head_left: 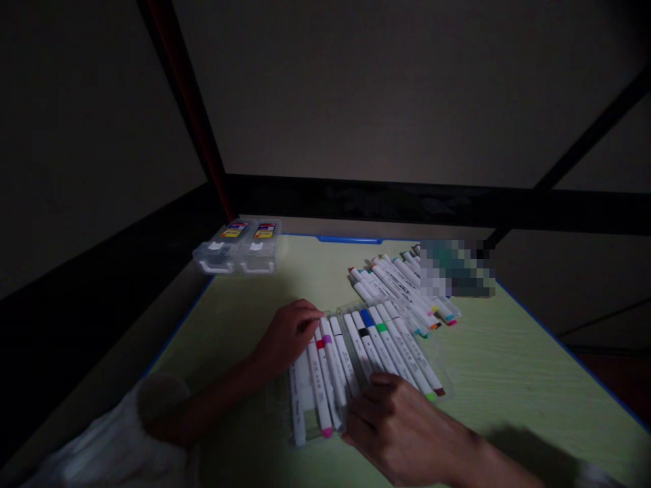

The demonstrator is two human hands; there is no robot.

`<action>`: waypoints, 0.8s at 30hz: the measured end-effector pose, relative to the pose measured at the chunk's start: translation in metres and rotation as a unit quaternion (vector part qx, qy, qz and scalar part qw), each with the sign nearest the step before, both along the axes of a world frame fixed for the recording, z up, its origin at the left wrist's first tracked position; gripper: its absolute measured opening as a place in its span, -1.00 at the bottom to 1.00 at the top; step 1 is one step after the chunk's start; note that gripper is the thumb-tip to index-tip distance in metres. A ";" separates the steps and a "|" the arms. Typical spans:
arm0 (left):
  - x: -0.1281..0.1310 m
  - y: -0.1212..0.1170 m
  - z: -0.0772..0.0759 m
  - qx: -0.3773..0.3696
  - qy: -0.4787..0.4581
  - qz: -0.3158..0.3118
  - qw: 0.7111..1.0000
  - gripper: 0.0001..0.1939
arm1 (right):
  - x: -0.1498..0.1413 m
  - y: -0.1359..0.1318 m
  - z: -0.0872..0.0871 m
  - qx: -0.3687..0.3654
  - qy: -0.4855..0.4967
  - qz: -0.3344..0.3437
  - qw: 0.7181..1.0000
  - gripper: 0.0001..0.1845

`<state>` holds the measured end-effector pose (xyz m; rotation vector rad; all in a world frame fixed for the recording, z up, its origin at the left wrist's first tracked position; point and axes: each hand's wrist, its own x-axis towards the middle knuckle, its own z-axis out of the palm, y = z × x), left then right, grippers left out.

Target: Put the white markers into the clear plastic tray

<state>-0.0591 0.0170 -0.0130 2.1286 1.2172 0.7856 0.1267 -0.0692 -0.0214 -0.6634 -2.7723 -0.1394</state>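
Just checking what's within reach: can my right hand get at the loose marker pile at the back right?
Probably yes. Your right hand would have to stretch over the nearer row of markers, but those lie low and nothing tall blocks the loose pile.

White markers (320,386) banded in red, purple, black, blue and green, some ending in pink, lime or dark red, line a pale green tabletop (508,379) with faint streaks and blue edging (350,240). A heap of white pens (401,290) shows ends in yellow, orange, teal and pink. Colourless clear boxes (228,256) carry white handles (258,266) and labels (265,230) in yellow, red and dark blue; nearby, a white sleeve (127,434) and a dark red post (186,88).
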 end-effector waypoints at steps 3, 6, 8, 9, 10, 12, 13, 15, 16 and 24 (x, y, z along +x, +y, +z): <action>0.000 0.000 -0.001 -0.002 -0.002 0.001 1.000 -0.78 | 0.000 0.000 0.000 0.003 -0.002 -0.001 1.000 -0.86; 0.000 0.000 -0.002 0.003 -0.007 0.005 1.000 -0.78 | 0.000 -0.001 0.001 0.012 0.001 -0.003 1.000 -0.86; 0.000 0.000 -0.003 0.007 -0.009 0.005 1.000 -0.78 | 0.000 -0.001 0.002 0.018 0.005 0.001 1.000 -0.85; -0.001 0.000 -0.002 0.010 -0.010 0.006 1.000 -0.78 | 0.001 -0.001 0.003 0.019 0.005 0.005 1.000 -0.84; -0.001 0.000 -0.001 0.012 -0.011 0.006 1.000 -0.79 | 0.001 -0.001 0.004 0.018 0.003 0.008 1.000 -0.83; 0.000 0.003 0.001 0.010 -0.019 0.006 1.000 -0.79 | 0.004 -0.002 0.007 0.018 -0.006 0.019 1.000 -0.84; 0.001 0.006 0.003 0.006 -0.024 0.004 1.000 -0.78 | 0.006 -0.002 0.008 0.017 -0.014 0.025 0.999 -0.84; 0.004 0.013 0.006 -0.009 -0.035 -0.009 0.999 -0.78 | 0.010 -0.002 0.009 0.021 -0.034 0.034 0.999 -0.83; 0.007 0.018 0.008 -0.012 -0.032 -0.022 0.999 -0.78 | 0.012 -0.002 0.009 0.022 -0.040 0.035 0.998 -0.83; 0.038 0.039 0.017 -0.075 -0.005 -0.101 0.992 -0.77 | 0.014 -0.005 0.008 0.049 -0.057 0.012 0.997 -0.86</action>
